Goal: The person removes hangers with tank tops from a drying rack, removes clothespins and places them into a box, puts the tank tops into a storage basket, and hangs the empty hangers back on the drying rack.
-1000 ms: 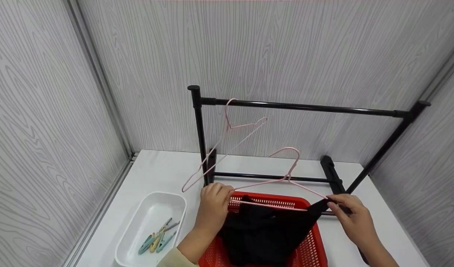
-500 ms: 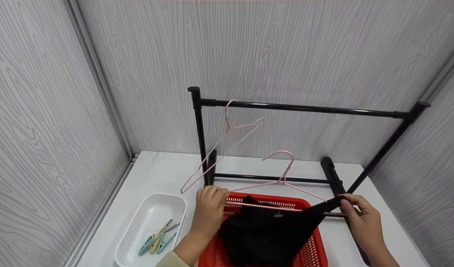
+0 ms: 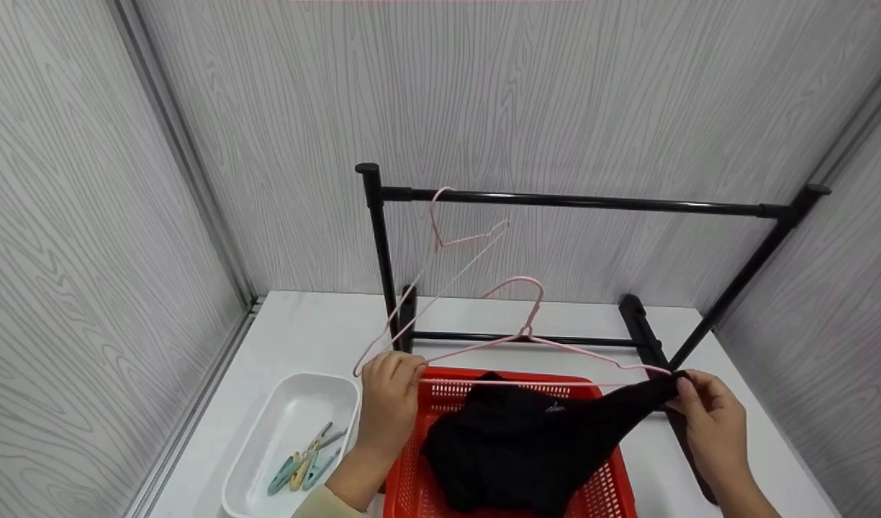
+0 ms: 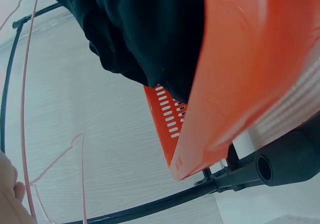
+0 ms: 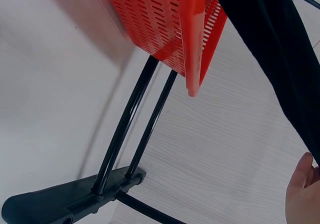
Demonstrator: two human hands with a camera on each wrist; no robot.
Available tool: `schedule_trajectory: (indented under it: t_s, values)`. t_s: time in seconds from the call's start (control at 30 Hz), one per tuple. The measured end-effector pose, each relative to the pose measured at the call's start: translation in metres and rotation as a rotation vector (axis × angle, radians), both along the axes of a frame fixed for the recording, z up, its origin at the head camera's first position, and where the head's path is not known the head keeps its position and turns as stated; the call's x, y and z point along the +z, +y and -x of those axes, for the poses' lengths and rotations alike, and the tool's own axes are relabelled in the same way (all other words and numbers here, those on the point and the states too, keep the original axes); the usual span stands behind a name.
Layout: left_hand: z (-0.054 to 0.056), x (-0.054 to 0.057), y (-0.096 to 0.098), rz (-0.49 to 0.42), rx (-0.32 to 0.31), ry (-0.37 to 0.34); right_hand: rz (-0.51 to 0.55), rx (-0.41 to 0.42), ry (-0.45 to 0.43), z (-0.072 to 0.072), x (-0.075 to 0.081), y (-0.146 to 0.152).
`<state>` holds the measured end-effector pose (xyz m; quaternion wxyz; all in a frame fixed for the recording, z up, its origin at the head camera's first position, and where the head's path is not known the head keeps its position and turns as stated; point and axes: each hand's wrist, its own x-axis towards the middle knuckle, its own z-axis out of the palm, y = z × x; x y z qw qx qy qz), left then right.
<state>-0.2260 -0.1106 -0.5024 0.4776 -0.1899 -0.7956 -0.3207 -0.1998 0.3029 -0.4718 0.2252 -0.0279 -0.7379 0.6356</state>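
My left hand [image 3: 386,403] grips the left end of a pink wire hanger [image 3: 536,306] in the head view. Draped over the red basket is a black garment [image 3: 512,453] with a small pale logo. Its upper right corner is pinched by my right hand [image 3: 717,424], stretched out to the hanger's right tip. The hanger's lower bar runs across in front of the basket's back rim and passes behind the cloth on the right. In the right wrist view the taut black cloth [image 5: 275,49] reaches down to my thumb [image 5: 300,171].
The red basket [image 3: 610,489] stands before a black rack, whose top rail [image 3: 592,202] carries a second pink hanger [image 3: 463,239] near its left end. Left of the basket, a white tray [image 3: 240,453] holds several clothes pegs [image 3: 296,471]. Wood-patterned panels enclose the table.
My left hand and the hanger have shifted left and slightly up. My right hand has moved right, pulling the garment's corner outward; the hanger's right tip now meets that corner.
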Motion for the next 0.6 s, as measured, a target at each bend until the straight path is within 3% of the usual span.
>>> schedule_trajectory:
  t_s: [0.27, 0.6]
  values:
    - [0.000, 0.002, 0.000, -0.027, -0.006, 0.008, -0.040, -0.024, -0.095, -0.008, -0.009, -0.004]
    - [0.000, 0.005, 0.000, -0.024, 0.005, 0.030, -0.131, 0.079, -0.063, -0.001, -0.017, -0.018]
